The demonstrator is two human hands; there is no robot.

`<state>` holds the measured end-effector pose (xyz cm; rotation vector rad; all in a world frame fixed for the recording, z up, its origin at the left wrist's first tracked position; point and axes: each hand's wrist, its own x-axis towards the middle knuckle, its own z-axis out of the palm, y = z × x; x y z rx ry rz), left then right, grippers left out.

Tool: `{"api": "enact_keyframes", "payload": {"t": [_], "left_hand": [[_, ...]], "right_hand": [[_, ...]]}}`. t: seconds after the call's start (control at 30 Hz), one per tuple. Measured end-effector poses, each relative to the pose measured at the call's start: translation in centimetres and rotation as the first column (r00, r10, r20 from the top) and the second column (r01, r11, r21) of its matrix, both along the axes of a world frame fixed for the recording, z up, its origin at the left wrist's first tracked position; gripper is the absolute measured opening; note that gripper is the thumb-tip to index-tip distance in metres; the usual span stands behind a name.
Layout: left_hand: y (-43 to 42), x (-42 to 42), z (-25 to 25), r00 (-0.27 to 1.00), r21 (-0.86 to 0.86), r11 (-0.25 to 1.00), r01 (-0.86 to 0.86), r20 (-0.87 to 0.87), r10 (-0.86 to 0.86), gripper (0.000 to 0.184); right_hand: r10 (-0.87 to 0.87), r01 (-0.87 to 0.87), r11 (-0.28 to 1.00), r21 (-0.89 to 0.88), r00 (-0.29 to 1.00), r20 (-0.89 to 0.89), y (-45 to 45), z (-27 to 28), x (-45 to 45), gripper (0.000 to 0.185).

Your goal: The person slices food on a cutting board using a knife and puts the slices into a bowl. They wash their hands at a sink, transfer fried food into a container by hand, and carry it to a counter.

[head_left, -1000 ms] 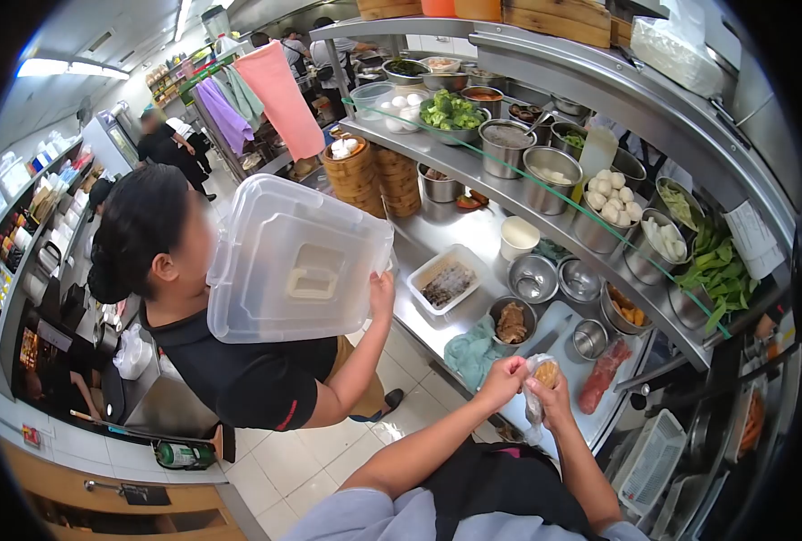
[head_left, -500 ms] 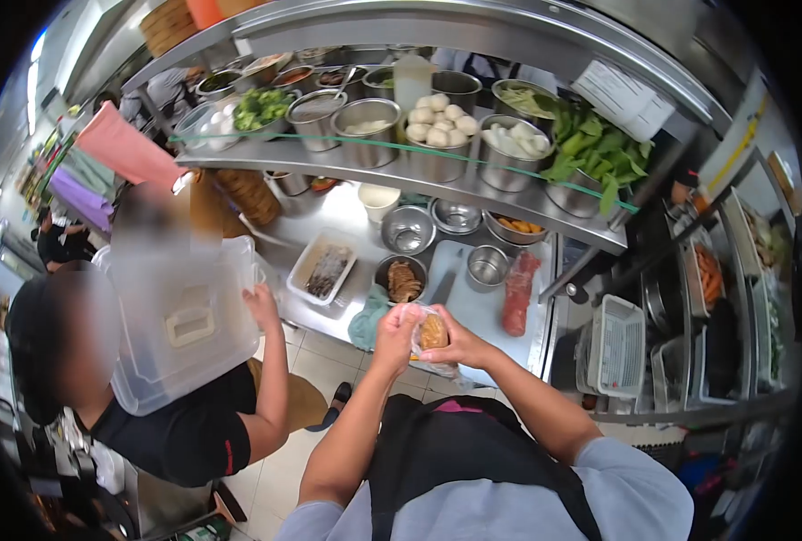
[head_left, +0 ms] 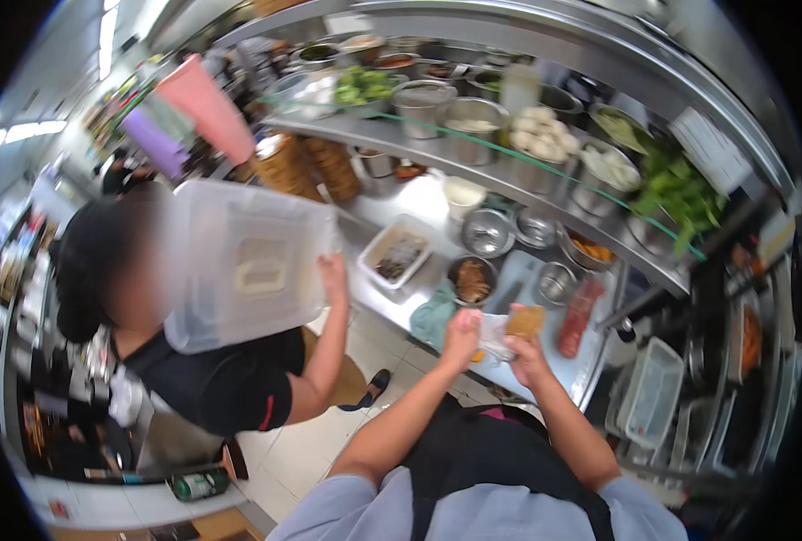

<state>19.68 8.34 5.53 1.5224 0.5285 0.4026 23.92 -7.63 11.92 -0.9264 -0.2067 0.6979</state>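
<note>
My right hand (head_left: 529, 359) holds a golden-brown food piece (head_left: 525, 321) at the front edge of the counter. A crumpled clear plastic bag (head_left: 495, 337) stretches between the hands, and my left hand (head_left: 460, 335) is closed on its left side. Just beyond are a metal bowl of brown meat (head_left: 473, 281) and a green cloth (head_left: 433, 316). A pale blue cutting board (head_left: 545, 317) carries a knife (head_left: 509, 296), a small steel bowl (head_left: 556, 282) and a long red wrapped piece of meat (head_left: 581, 317).
At my left a person (head_left: 212, 388) in black holds a large translucent lidded box (head_left: 248, 261). A white tub (head_left: 396, 252) of dark food is on the counter. Above runs a steel shelf (head_left: 401, 128) with metal pots. White baskets (head_left: 651, 393) stand at the right.
The brown piece now shows outside the bag in my right hand, and my hands are further apart. The view has swung, shifting the counter and the person with the box.
</note>
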Motion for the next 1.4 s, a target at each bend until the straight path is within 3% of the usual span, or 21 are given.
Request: {"api": "enact_keyframes", "payload": {"t": [0.07, 0.23, 0.3, 0.37, 0.4, 0.43, 0.5, 0.53, 0.6, 0.63, 0.67, 0.7, 0.73, 0.8, 0.87, 0.97, 1.03, 1.1, 1.13, 1.27, 1.4], "left_hand": [[-1.0, -0.3, -0.8, 0.996, -0.278, 0.960, -0.018, 0.075, 0.040, 0.022], [-1.5, -1.0, 3.7, 0.974, -0.451, 0.893, 0.004, 0.204, 0.099, 0.023], [-1.1, -1.3, 4.4, 0.948, -0.470, 0.882, 0.028, 0.293, 0.126, 0.024], [-0.9, -1.7, 5.7, 0.953, -0.725, 0.666, 0.173, 0.294, 0.072, 0.024], [-1.2, -1.5, 4.7, 0.942, -0.711, 0.677, 0.190, 0.326, 0.078, 0.026], [-1.2, -1.5, 4.0, 0.937, -0.711, 0.678, 0.186, 0.335, 0.094, 0.026], [-1.3, -1.5, 2.9, 0.951, -0.791, 0.597, 0.129, 0.270, 0.152, 0.028], [-1.2, -2.1, 4.4, 0.970, -0.837, 0.547, 0.006, 0.138, 0.200, 0.028], [-0.1, -2.0, 0.9, 0.965, -0.805, 0.584, -0.102, 0.061, 0.253, 0.027], [0.9, -2.4, 1.1, 0.951, -0.806, 0.553, -0.210, -0.038, 0.306, 0.025], [2.1, -2.9, 1.7, 0.928, -0.896, 0.390, -0.211, -0.058, 0.369, 0.028], [3.0, -3.2, -0.4, 0.902, -0.895, 0.428, -0.129, 0.073, 0.424, 0.030], [4.4, -3.7, -1.2, 0.900, -0.904, 0.389, -0.180, 0.008, 0.436, 0.032], [5.9, -5.4, 0.2, 0.923, -0.927, 0.362, -0.102, 0.048, 0.382, 0.030], [5.9, -5.6, 0.9, 0.930, -0.924, 0.368, -0.107, 0.037, 0.365, 0.029], [5.8, -6.0, -0.1, 0.931, -0.922, 0.347, -0.171, -0.036, 0.363, 0.027], [5.5, -6.1, -0.7, 0.945, -0.909, 0.368, -0.195, -0.075, 0.317, 0.028], [6.0, -6.5, -0.7, 0.962, -0.904, 0.391, -0.170, -0.066, 0.265, 0.030], [6.4, -6.6, -0.3, 0.973, -0.900, 0.414, -0.137, -0.043, 0.229, 0.031], [7.0, -6.1, 1.2, 0.970, -0.911, 0.386, -0.144, -0.054, 0.236, 0.033], [6.2, -5.8, 3.1, 0.967, -0.926, 0.363, -0.103, -0.008, 0.255, 0.033]], "right_hand": [[0.029, -0.021, 0.996, 0.081, 0.993, -0.110, -0.4, 0.3, 0.7, 0.060], [0.043, -0.023, 0.997, 0.070, 0.950, -0.309, -0.5, 0.4, 1.3, 0.053], [-0.078, 0.107, 0.993, 0.044, 0.904, -0.420, -0.2, 0.4, 1.7, 0.065], [-0.052, 0.080, 0.996, 0.040, 0.880, -0.472, -0.7, -0.5, 2.4, 0.073], [-0.048, 0.080, 0.996, 0.038, 0.846, -0.531, -0.1, -0.6, 2.8, 0.081], [-0.208, 0.188, 0.978, -0.092, 0.823, -0.529, 1.4, 2.0, 1.6, 0.090], [-0.284, 0.244, 0.958, -0.148, 0.770, -0.571, 1.3, 0.4, 3.1, 0.097], [-0.296, 0.251, 0.955, -0.157, 0.771, -0.564, 1.9, -0.2, 3.6, 0.097], [-0.429, 0.385, 0.903, -0.192, 0.786, -0.444, 1.6, -1.2, 5.1, 0.099], [-0.385, 0.369, 0.920, -0.133, 0.790, -0.478, 1.3, -1.4, 5.7, 0.097], [-0.412, 0.372, 0.911, -0.178, 0.802, -0.433, 1.6, -0.4, 5.5, 0.090], [-0.464, 0.422, 0.885, -0.197, 0.763, -0.450, 1.9, 0.6, 5.9, 0.085], [-0.489, 0.433, 0.872, -0.226, 0.760, -0.428, 1.8, 1.0, 6.0, 0.078], [-0.299, 0.199, 0.934, -0.298, 0.891, -0.343, 0.2, -1.1, 7.5, 0.073], [-0.195, 0.023, 0.891, -0.453, 0.921, -0.338, 0.3, -3.2, 7.7, 0.069], [-0.176, -0.047, 0.842, -0.537, 0.918, -0.356, 1.5, -4.9, 6.8, 0.070], [-0.300, 0.033, 0.851, -0.524, 0.849, -0.434, 1.7, -6.4, 6.9, 0.068], [-0.264, 0.209, 0.963, -0.169, 0.605, -0.751, 1.1, -7.4, 7.0, 0.075], [-0.309, 0.292, 0.942, -0.168, 0.551, -0.775, 1.0, -7.4, 6.9, 0.082], [-0.358, 0.378, 0.910, -0.171, 0.504, -0.786, -0.2, -7.4, 5.9, 0.088], [-0.316, 0.362, 0.924, -0.120, 0.552, -0.772, -1.4, -8.0, 5.1, 0.094]]}}
